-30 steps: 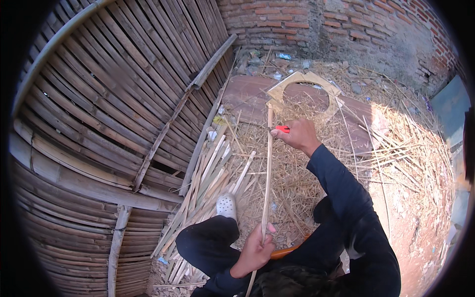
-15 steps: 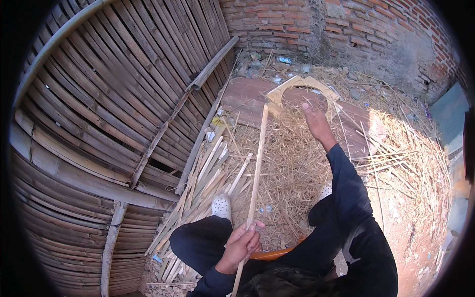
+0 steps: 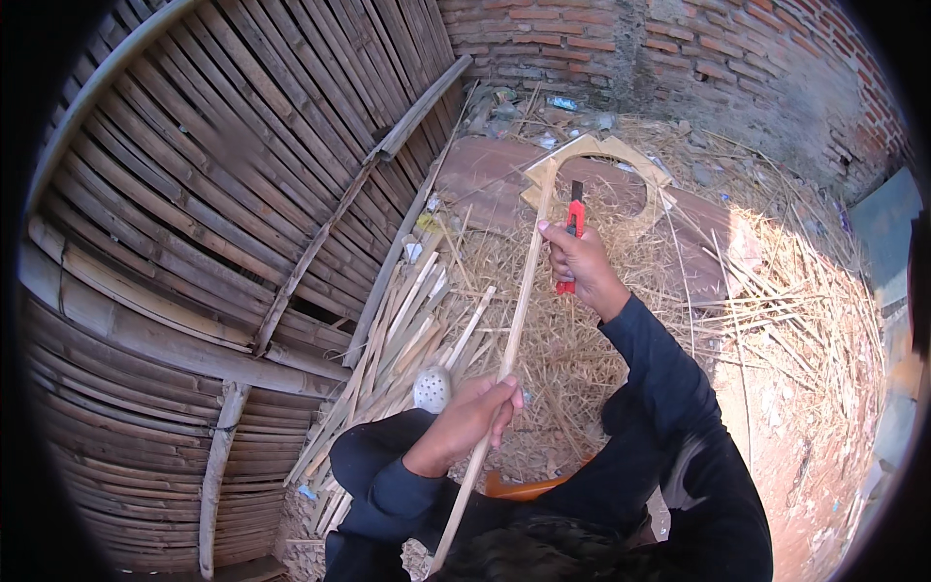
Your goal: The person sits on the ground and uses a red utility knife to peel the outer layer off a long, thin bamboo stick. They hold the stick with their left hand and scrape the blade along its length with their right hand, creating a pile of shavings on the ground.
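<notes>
My left hand (image 3: 475, 415) is closed round the lower part of a long pale bamboo strip (image 3: 522, 310), which slants up and away from my lap. My right hand (image 3: 588, 267) grips a red utility knife (image 3: 575, 218), its dark blade pointing away from me. The right thumb lies close against the strip's upper part; whether it presses on it I cannot tell. Just beyond, the strip's far end meets the edge of a pale wooden frame with a round cut-out (image 3: 593, 147).
Shavings (image 3: 572, 354) cover the ground between my legs. Cut strips (image 3: 393, 364) lie in a heap by the slatted bamboo wall (image 3: 223, 194) on the left. A brown board (image 3: 485, 179) lies under the frame. At the back stands a brick wall (image 3: 543, 39).
My right hand has come nearer and left from the wooden frame, and the red knife now shows in it. My left hand has moved slightly forward, and the strip's far end has swung right.
</notes>
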Demonstrator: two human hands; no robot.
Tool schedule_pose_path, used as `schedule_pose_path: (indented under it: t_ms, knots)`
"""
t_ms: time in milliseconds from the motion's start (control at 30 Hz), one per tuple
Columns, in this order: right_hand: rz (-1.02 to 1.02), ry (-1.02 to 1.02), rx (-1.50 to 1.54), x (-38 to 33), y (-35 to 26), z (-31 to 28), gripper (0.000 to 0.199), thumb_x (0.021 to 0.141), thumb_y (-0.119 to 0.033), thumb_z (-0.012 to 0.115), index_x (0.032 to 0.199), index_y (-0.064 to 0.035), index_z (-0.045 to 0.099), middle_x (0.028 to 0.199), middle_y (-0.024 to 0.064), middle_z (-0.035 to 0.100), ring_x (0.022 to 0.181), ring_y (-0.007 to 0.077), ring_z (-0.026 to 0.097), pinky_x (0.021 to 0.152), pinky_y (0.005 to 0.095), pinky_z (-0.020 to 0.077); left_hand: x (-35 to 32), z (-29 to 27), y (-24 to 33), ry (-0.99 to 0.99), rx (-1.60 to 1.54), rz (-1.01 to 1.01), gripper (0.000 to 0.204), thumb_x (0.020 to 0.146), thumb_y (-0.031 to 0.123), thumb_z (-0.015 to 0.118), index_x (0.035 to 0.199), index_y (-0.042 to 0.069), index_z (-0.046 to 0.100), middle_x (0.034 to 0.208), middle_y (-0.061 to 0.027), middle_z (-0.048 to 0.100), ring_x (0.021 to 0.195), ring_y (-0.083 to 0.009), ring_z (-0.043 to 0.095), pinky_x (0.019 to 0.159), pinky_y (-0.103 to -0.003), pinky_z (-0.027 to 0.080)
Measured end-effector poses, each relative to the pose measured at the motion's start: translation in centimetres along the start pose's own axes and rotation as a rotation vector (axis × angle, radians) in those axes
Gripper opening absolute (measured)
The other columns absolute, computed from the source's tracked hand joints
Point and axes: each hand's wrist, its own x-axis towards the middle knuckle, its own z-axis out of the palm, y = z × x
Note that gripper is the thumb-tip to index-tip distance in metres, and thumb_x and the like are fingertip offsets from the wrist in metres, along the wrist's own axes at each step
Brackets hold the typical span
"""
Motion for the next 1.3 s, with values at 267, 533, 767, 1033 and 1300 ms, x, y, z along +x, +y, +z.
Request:
schedule_pose_path:
  t_ms: [267, 533, 767, 1033, 1300]
  knots:
    - [-0.150, 0.112, 0.027, 0.3, -0.5, 0.4, 0.022, 0.088, -0.020, 0.067, 0.077, -0.0091, 0.052, 0.055, -0.0084, 0.039, 0.039, 0.0015, 0.030, 0.037, 0.0204, 0.0217, 2.1, 0.3, 3.6, 0.101, 0.066, 0.124, 0.026, 0.101, 0.025, 0.043, 0.098, 0.004, 0.056, 0.055, 0.0036, 0.042, 0.043, -0.0052, 0.038, 0.045, -0.020, 0.035]
    - [-0.294, -0.137, -0.766, -0.6, 0.1, 0.0, 0.043, 0.088, -0.044, 0.063, 0.073, -0.0036, 0.064, 0.056, 0.0013, 0.053, 0.053, 0.0165, 0.054, 0.052, 0.0336, 0.0413, 3.4, -1.3, 3.3, 0.066, -0.293, 0.210, 0.016, 0.100, 0.023, 0.046, 0.097, 0.009, 0.054, 0.055, 0.0056, 0.040, 0.044, -0.0034, 0.034, 0.042, -0.020, 0.029]
    - [-0.585, -0.349, -1.237, -3.7, 1.5, 2.6, 0.061, 0.080, -0.064, 0.055, 0.065, -0.0053, 0.051, 0.052, 0.0136, 0.044, 0.049, 0.0363, 0.050, 0.046, 0.0408, 0.0375, 2.9, -2.2, 3.7, 0.125, -0.357, 0.158, 0.008, 0.096, 0.018, 0.051, 0.100, 0.011, 0.052, 0.063, 0.0053, 0.042, 0.051, -0.0019, 0.037, 0.046, -0.019, 0.028]
    - [-0.772, -0.360, -1.298, -2.3, 3.1, 2.8, 0.055, 0.076, -0.061, 0.063, 0.062, -0.0084, 0.056, 0.051, 0.0111, 0.053, 0.050, 0.0323, 0.058, 0.046, 0.0419, 0.0419, 2.6, -2.3, 1.9, 0.311, 0.162, 0.345, 0.019, 0.100, 0.021, 0.044, 0.103, 0.002, 0.048, 0.070, -0.0023, 0.045, 0.062, -0.0117, 0.044, 0.057, -0.030, 0.038]
    - [-0.637, -0.083, -1.351, 0.8, 3.9, 1.4, 0.059, 0.078, -0.063, 0.059, 0.058, -0.0083, 0.055, 0.050, 0.0113, 0.052, 0.046, 0.0317, 0.056, 0.044, 0.0410, 0.0410, 2.5, -2.4, 0.6, 0.214, 0.148, 0.259, 0.018, 0.100, 0.021, 0.043, 0.098, 0.004, 0.044, 0.070, -0.0030, 0.045, 0.064, -0.0119, 0.046, 0.058, -0.030, 0.038]
